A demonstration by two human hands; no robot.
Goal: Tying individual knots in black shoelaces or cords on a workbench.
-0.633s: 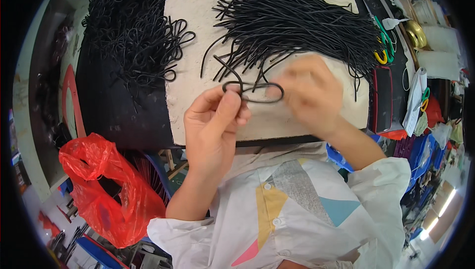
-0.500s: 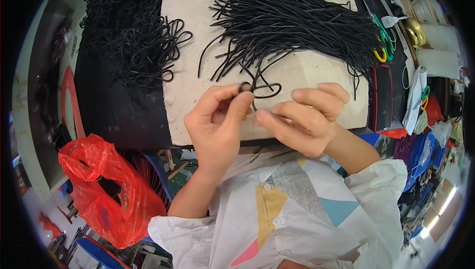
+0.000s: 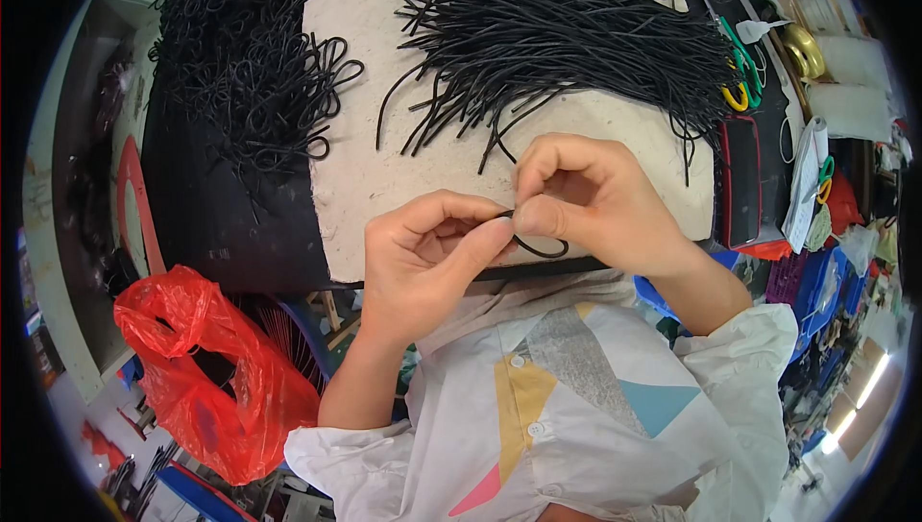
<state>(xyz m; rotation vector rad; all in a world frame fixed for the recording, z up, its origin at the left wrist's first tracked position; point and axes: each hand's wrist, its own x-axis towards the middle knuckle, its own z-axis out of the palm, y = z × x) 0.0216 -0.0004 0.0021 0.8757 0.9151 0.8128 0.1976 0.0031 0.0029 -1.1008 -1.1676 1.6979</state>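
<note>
Head view: my left hand (image 3: 423, 263) and right hand (image 3: 595, 200) had fingers closed on one black cord (image 3: 538, 248), pinched together over the desk's (image 3: 384, 176) near edge. Best practice: keep the loop small and the tension even.

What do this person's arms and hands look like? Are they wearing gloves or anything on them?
No gloves: the left hand and right hand are bare, with no rings or watch in view. The forearms are uncovered; white shirt sleeves are pushed up to about the elbows. The shirt front has grey, yellow, blue and pink geometric patches and small buttons.
</note>
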